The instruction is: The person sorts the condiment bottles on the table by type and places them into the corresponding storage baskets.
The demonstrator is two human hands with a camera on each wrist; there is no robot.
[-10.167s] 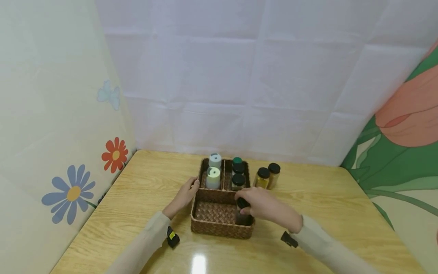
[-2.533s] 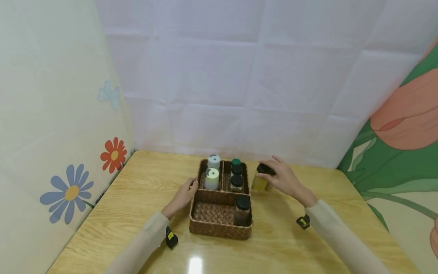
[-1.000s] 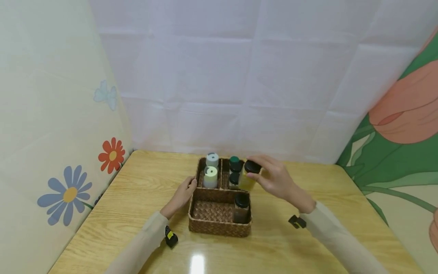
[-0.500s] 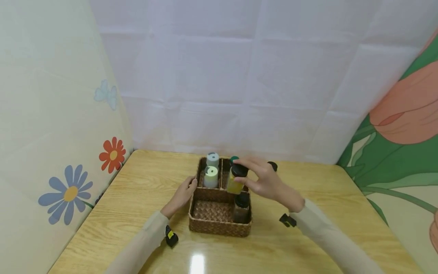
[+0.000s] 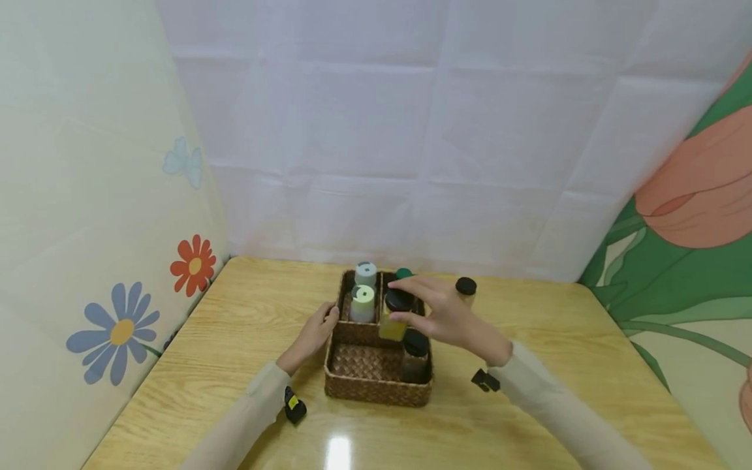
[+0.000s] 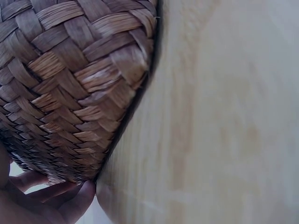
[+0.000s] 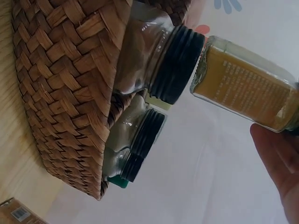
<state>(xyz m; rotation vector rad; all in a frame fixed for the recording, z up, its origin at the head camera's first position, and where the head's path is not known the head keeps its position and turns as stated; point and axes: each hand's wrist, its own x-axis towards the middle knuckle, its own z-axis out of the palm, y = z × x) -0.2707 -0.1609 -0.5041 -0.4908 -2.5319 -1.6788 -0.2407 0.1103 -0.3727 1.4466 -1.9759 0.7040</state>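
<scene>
In the head view, my right hand (image 5: 443,313) pinches a square glass jar of yellow spice (image 5: 391,328) by its black lid. The jar is raised above the divider of the brown woven basket (image 5: 376,395), with its printed side showing in the right wrist view (image 7: 247,86). A dark spice jar (image 5: 414,367) stands in the front compartment, at its right end. My left hand (image 5: 311,336) rests against the basket's left outer wall; in the left wrist view its fingers (image 6: 74,203) touch the woven side low down.
Two pale-topped bottles (image 5: 362,307) stand in the back left compartment. Black-lidded jars (image 7: 145,130) and a green-topped one (image 5: 403,273) occupy the back right one, partly hidden by my hand. Another black-lidded jar (image 5: 466,287) stands on the wooden table (image 5: 529,326) right of the basket.
The dark jar was released in the front compartment. My right hand took the yellow spice jar from the table and carried it left over the basket. My left hand stays put.
</scene>
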